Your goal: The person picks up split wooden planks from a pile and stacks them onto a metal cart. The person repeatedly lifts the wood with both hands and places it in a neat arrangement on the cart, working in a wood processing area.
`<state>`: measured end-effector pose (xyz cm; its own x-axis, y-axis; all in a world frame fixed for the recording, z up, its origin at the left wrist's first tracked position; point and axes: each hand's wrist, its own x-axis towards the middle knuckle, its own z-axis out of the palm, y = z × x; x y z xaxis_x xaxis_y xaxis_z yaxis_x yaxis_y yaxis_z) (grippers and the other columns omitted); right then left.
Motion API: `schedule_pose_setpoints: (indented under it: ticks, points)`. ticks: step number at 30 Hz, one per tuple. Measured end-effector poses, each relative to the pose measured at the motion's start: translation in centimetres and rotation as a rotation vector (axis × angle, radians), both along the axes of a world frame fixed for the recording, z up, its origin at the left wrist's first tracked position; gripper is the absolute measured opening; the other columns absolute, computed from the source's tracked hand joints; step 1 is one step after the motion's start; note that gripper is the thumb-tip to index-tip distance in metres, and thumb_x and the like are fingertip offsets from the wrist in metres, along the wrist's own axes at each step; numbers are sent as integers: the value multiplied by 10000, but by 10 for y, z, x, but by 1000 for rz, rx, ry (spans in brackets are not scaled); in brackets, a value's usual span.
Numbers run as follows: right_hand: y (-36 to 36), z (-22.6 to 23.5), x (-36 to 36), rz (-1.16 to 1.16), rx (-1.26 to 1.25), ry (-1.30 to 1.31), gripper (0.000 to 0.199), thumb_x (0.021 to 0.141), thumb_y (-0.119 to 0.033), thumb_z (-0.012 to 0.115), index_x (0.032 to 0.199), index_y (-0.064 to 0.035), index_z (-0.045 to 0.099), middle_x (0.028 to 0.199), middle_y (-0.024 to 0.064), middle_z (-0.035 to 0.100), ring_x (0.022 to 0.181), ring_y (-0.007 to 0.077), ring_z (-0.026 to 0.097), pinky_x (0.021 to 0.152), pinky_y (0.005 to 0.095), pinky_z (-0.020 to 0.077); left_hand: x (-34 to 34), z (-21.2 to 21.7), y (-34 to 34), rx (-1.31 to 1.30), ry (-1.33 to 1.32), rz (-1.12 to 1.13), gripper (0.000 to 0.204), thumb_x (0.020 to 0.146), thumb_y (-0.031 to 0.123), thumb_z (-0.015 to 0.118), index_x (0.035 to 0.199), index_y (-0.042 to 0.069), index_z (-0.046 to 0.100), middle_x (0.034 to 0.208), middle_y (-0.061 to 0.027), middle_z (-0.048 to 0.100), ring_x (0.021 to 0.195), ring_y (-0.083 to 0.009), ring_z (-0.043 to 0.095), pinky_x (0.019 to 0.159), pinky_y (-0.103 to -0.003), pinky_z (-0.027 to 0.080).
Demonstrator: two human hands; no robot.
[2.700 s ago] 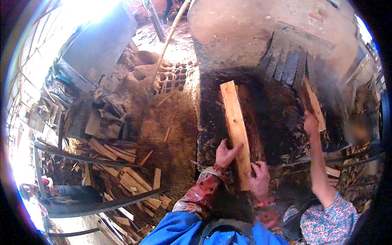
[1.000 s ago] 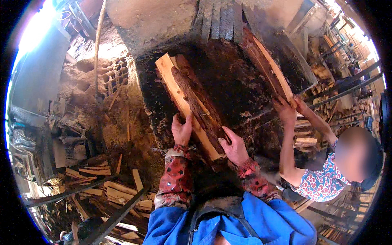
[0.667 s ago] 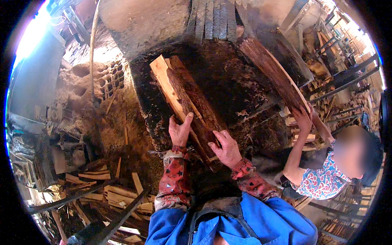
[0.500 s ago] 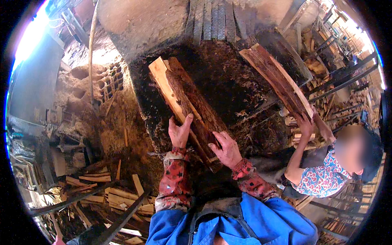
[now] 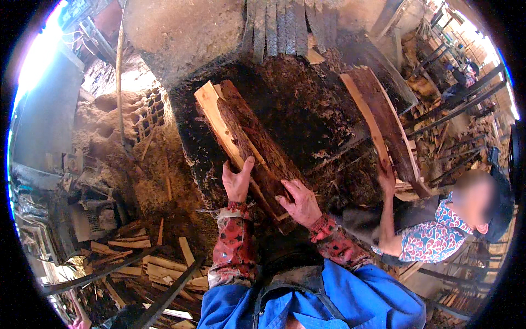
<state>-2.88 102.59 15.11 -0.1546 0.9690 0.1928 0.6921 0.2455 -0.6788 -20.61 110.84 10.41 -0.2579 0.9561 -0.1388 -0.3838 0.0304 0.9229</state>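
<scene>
Slanting up and to the left before me are bark-edged wood slabs (image 5: 263, 137), lying together with pale sawn wood on the left and rough brown bark on the right. My left hand (image 5: 236, 181) grips their left edge, thumb on top and fingers partly hidden beneath. On the right side, near the lower end, my right hand (image 5: 299, 203) is closed over the bark edge. Both sleeve cuffs are red patterned cloth. A co-worker (image 5: 438, 230) at the right holds another bark-edged slab (image 5: 383, 123) by its lower part; one of that person's hands shows.
Hanging dark strips (image 5: 282, 27) cover an opening at the far side, with a pale wood end (image 5: 314, 52) beneath. Offcuts (image 5: 164, 268) lie at lower left beside dark metal bars (image 5: 172, 293). Another person's hand (image 5: 81, 318) shows at the lower left edge. Rails (image 5: 460, 112) run along the right.
The co-worker's slab has turned, showing more of its broad face, and one hand has left its edge. A pale wood end has appeared under the strips. My grip looks the same.
</scene>
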Motion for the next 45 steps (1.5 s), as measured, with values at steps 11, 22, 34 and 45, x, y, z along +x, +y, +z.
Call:
schedule_pose_setpoints:
  ticks: [11,22,34,45]
  points:
    - [0,5,6,51,8,19,427,785,-168,708,1137,37,577,986,174,582,892,354,601,755,383,506,2,-13,1,1,21,42,429,792,138,778,1097,-34,528,1062,-80,631,907,-127,575,805,-263,475]
    - [83,3,74,-104,179,12,296,779,-146,705,1022,3,627,954,172,612,852,365,606,771,413,504,5,8,-7,-148,248,123,503,761,250,804,1076,-59,561,996,-84,657,858,-135,600,754,-268,491]
    - [174,-33,104,-128,-67,-501,612,711,-291,685,1263,-98,503,1151,199,511,1076,394,517,872,469,473,3,4,-7,-108,240,145,553,749,259,808,1102,-76,544,1046,-110,661,920,-152,615,804,-290,495]
    - [76,-48,62,140,-87,158,434,769,-183,720,1144,-1,601,885,130,524,816,258,558,722,356,464,5,21,-10,-192,224,142,569,742,256,816,1120,-64,535,1032,-103,663,901,-143,614,798,-280,498]
